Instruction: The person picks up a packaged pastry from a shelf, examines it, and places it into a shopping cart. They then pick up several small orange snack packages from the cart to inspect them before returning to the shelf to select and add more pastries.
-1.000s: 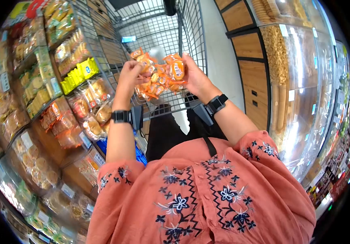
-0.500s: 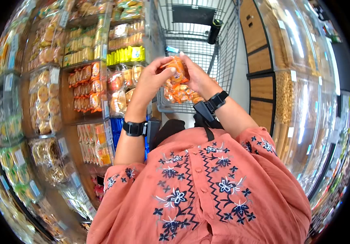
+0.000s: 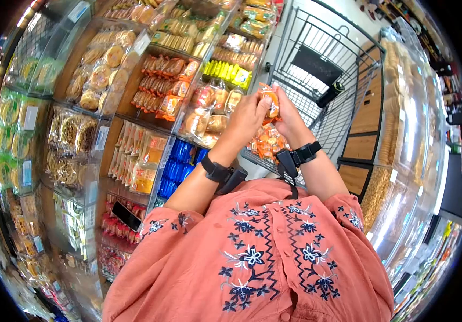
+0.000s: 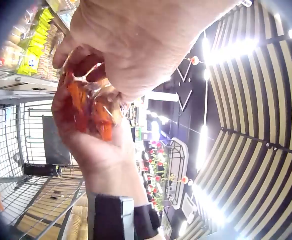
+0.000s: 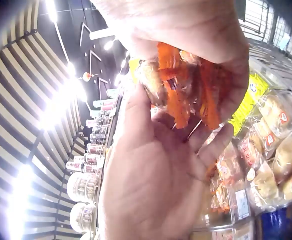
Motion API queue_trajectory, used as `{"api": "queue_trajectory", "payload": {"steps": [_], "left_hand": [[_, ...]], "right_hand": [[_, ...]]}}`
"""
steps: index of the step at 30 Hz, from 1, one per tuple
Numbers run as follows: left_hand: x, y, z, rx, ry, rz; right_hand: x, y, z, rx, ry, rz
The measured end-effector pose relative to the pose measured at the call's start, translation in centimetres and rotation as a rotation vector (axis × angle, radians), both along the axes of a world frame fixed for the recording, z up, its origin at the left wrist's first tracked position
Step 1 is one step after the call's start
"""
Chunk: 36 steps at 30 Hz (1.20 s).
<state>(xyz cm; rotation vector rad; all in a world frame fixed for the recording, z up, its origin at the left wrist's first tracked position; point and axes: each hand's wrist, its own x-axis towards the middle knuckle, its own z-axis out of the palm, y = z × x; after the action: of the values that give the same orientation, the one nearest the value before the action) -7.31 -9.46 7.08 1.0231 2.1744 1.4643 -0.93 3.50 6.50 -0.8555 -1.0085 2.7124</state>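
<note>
My left hand [image 3: 250,118] and right hand [image 3: 290,115] are close together in front of me. Between them they grip a few small orange-wrapped snack packets [image 3: 271,103], with clear film over pale baked pieces. In the left wrist view, the right hand [image 4: 93,150] cups the packets from below with its palm up. The right wrist view has the left hand [image 5: 151,165] beneath them, its fingers partly behind the wrappers. Below the hands, more orange packets [image 3: 267,142] lie in the near end of the wire shopping cart [image 3: 317,65].
On the left, shelf bins hold bagged biscuits [image 3: 99,70], orange packets [image 3: 161,86], yellow packets [image 3: 227,74] and blue packages [image 3: 176,167]. A black phone [image 3: 127,216] lies over red packets low on the shelf. Clear bins above wooden drawers [image 3: 362,121] line the right side.
The head view has swung left, so the cart now appears further right. The hands, earlier apart over spread orange packets, have come together round a few, with the others below in the cart.
</note>
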Motion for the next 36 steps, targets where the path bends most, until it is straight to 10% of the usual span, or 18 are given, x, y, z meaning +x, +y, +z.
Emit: {"api": "queue_trajectory", "payload": {"steps": [16,32,36], "left_hand": [[-3.9,-5.8,-0.8,-0.103,-0.209,0.236],[-4.1,-7.2,0.2,-0.118,0.318,0.235],[-4.1,-7.8,0.6,-0.005,0.12,0.235]], "right_hand": [[-5.1,-5.7,0.0,-0.078,-0.036,0.148],[-7.2,-7.4,-3.1,-0.138,-0.081,0.121],[-7.6,-7.4,-3.2,-0.169,-0.059,0.119]]}}
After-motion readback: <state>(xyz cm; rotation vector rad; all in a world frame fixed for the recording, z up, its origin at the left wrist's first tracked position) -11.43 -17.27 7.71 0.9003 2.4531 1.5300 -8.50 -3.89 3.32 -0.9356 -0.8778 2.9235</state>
